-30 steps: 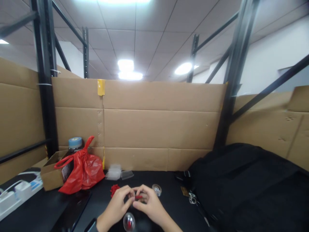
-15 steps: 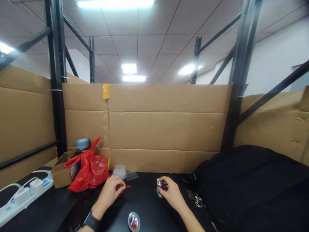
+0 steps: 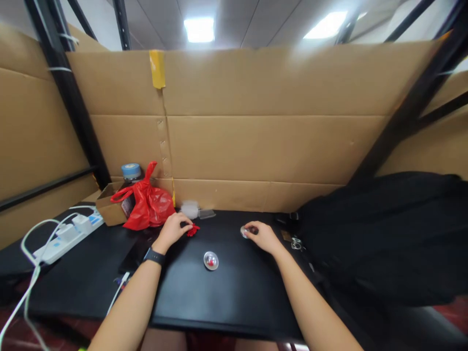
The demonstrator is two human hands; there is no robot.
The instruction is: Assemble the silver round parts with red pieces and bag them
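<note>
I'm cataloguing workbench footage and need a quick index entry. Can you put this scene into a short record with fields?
Left hand: fingertips at a red bundle; grip unclear
Left wrist: dark band
Right hand: fingertips at a clear round piece; grip unclear
Nearer the person: clear dome showing red
Surface: black table
Far left: red plastic bag, white power strip
Far right: black fabric heap
Behind: cardboard panel
</note>
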